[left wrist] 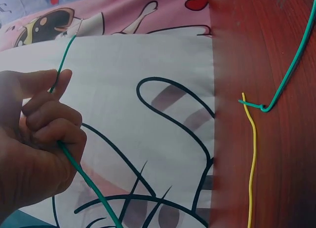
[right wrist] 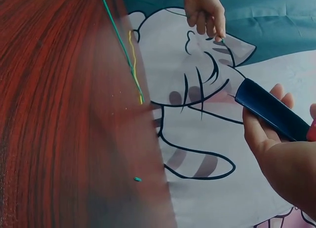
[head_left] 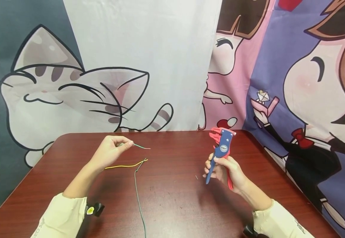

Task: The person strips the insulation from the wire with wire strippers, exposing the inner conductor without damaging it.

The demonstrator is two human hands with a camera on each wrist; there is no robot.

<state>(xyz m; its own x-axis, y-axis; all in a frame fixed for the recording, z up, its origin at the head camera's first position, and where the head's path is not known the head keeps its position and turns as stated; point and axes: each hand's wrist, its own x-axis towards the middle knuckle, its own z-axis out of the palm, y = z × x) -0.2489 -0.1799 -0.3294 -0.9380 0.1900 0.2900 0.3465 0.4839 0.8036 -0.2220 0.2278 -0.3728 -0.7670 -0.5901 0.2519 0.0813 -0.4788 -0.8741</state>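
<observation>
My left hand (head_left: 112,148) pinches a green wire (head_left: 139,146) between thumb and forefinger, above the table. Its tip points right and looks thin and bare, copper-coloured. In the left wrist view, more of that green wire (left wrist: 91,186) trails out below the curled fingers. My right hand (head_left: 230,170) grips a blue and red wire stripper (head_left: 222,143) by its handles, with its red jaws up and facing left. A gap separates the wire tip from the tool. One blue handle (right wrist: 271,112) shows in the right wrist view.
On the brown table (head_left: 172,205) lie a yellow wire (head_left: 124,166) and a green wire length (head_left: 138,193), their ends crossing. Whether this green length joins the held one, I cannot tell. A small green scrap (right wrist: 138,179) lies near the right hand. A cartoon-printed cloth (head_left: 148,39) hangs behind.
</observation>
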